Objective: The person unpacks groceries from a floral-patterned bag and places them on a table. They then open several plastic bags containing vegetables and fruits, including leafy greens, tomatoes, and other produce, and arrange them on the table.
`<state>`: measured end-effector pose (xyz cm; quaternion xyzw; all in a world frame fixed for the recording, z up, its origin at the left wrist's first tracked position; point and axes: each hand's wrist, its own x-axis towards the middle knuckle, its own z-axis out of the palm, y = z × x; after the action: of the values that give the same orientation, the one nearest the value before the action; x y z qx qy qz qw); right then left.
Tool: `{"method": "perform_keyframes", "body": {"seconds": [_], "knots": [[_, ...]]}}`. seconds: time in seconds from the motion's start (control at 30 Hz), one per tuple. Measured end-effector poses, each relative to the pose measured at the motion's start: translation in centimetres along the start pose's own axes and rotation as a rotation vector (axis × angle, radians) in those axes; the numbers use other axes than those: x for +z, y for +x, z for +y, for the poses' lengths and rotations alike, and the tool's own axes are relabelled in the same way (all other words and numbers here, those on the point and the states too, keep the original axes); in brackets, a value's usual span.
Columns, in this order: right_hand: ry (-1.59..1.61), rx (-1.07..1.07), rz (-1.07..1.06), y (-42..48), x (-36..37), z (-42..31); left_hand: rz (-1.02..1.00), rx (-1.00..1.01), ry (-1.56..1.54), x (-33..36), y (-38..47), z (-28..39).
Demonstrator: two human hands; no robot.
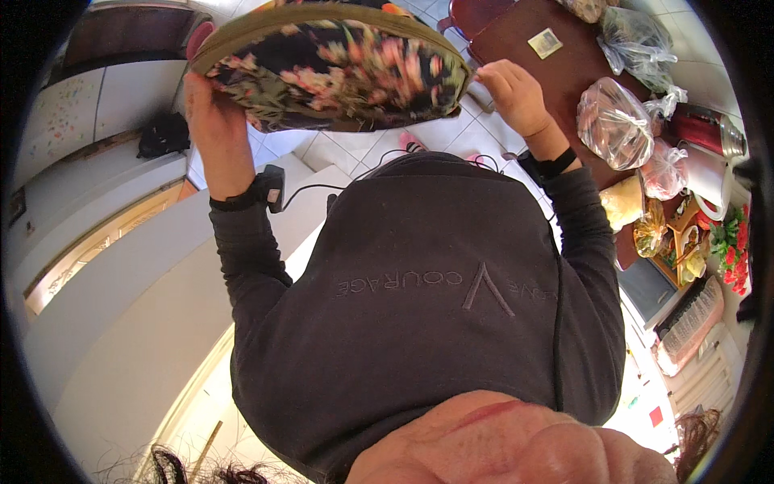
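A floral fabric bag (351, 75) with an olive zipped border is held out in front of my body, its pattern partly blurred. My left hand (211, 121) grips the bag's left end, with the thumb on the near side and the other fingers hidden behind it. At the opposite corner, my right hand (515, 97) pinches the end of the olive border with its fingertips. Whether a zip pull is between those fingers is too small to tell. Both wrists wear black bands, and a small black device (275, 189) with a cable sits at the left wrist.
On the right stands a brown table (514, 36) bearing a small square card (545, 43), tied plastic bags (615, 124), a white jug (707, 175) and red flowers (734, 248). A dark red chair (478, 18) stands beside it. Left is a white wall ledge (145, 242). Tiled floor (326, 148) lies below.
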<state>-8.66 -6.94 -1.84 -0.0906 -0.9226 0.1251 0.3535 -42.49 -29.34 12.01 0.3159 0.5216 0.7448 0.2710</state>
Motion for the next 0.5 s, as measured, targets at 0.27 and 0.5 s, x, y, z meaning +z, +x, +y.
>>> {"method": "perform_keyframes", "body": {"seconds": [0.27, 0.5], "knots": [[0.629, 0.609, 0.404, 2.2, 2.7, -3.9, -0.041, -0.377, 0.057, -10.8, 0.6, -4.4], [0.746, 0.399, 0.322, 4.5, 1.1, -4.6, -0.199, -0.862, 0.357, -13.1, -2.9, -8.6]]}}
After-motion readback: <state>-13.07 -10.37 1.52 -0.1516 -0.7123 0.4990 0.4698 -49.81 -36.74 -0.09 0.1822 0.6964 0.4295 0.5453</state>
